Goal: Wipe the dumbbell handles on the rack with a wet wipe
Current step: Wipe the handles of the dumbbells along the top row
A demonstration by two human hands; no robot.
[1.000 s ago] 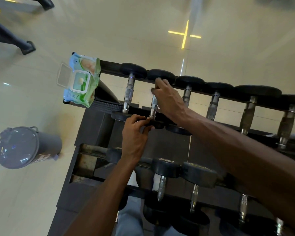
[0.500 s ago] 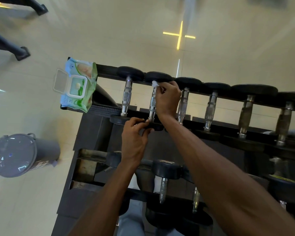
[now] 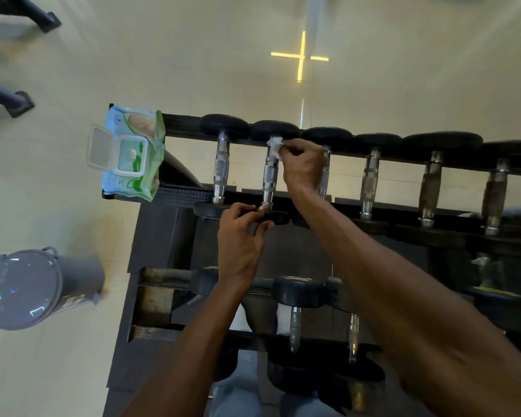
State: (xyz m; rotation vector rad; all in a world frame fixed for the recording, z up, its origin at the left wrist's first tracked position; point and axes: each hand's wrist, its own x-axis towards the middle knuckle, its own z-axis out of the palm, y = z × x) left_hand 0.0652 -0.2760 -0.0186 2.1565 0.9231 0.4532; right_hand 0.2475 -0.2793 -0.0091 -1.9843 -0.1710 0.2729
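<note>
The right hand (image 3: 303, 165) pinches the wet wipe (image 3: 275, 145) in its grip at the far end of the second dumbbell handle (image 3: 270, 176), whose long axis runs back toward the left hand (image 3: 241, 236) gripping the near weight head (image 3: 271, 217).

A black dumbbell rack (image 3: 163, 236) stands on a glossy pale floor (image 3: 193, 55). Its top tier holds a row of dumbbells (image 3: 221, 167), with an open pack of wet wipes (image 3: 133, 152) at the left end. More dumbbells (image 3: 295, 311) lie on the lower tier.
</note>
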